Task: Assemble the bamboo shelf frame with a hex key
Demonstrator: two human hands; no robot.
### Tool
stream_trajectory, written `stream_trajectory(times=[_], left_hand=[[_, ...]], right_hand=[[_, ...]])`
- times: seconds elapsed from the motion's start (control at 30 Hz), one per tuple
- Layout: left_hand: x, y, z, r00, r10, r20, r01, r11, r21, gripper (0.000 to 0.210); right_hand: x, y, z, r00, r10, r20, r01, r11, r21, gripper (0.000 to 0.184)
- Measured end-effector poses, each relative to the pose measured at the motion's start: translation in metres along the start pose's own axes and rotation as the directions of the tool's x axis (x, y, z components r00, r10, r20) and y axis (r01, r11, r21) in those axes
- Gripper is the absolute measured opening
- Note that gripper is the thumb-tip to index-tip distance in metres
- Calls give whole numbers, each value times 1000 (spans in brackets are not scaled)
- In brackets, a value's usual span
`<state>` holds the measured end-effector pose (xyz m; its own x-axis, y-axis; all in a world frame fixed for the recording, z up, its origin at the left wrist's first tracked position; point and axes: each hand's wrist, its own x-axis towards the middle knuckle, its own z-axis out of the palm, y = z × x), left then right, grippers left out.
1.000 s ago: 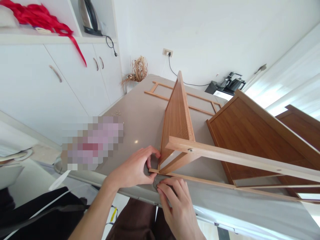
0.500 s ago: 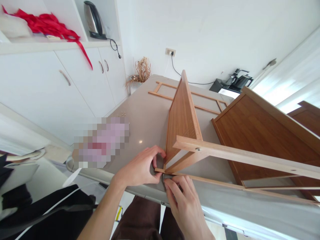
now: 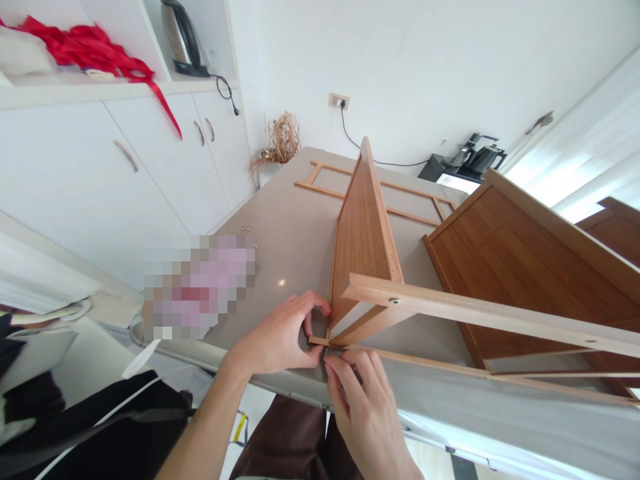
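A wooden shelf unit lies on its side on the table, its slim side frame (image 3: 420, 361) along the front edge and an upright shelf panel (image 3: 357, 233) rising from it. My left hand (image 3: 280, 333) is curled around the frame's near-left corner, thumb on the front side and fingers against the panel's lower edge. Just right of it, my right hand (image 3: 363, 393) pinches a thin dark metal hex key at the joint, mostly hidden by the fingertips. Over that hand extends the upper side rail (image 3: 465, 303), with a bolt hole near its left end.
A second panel (image 3: 520, 267) stands to the right. Behind lies a ladder-like wooden frame (image 3: 415, 219). Small metal fittings (image 3: 244, 231) and a blurred-out pinkish item (image 3: 215, 273) lie at the table's left. White cabinets (image 3: 145, 160) line the left side.
The right fingers have shifted slightly up and left, closer to the joint, covering more of the hex key. The left hand keeps its hold; the view has moved slightly.
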<state>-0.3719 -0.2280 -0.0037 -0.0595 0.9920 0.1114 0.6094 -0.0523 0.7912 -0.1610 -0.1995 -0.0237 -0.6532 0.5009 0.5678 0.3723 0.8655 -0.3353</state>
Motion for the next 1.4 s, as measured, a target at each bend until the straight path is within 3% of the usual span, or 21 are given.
stream_trajectory(times=[0.33,0.7,1.07,1.27,1.4], left_hand=[[-1,-2,1,1000,12,3,-12,1000,8,48],[-1,-3,3,1000,21,-22,-20,1000,18,47],[-1,-1,2,999,28,-22,-27,999,21,46],[-1,-2,3,1000,19,-21,-19,1000,16,49],[-1,-3,4,1000,15,-18,-14,1000,23,48]], right_hand=[[-2,2,-1,998,-53,26,55,997,-48,22],[-11,9,3,997,30,-70,-34,998,-51,14],[-11,8,5,995,91,-44,-90,996,15,17],[-15,13,0,998,-1,59,-1,999,40,21],[-13,13,0,999,6,48,-5,1000,-3,23]])
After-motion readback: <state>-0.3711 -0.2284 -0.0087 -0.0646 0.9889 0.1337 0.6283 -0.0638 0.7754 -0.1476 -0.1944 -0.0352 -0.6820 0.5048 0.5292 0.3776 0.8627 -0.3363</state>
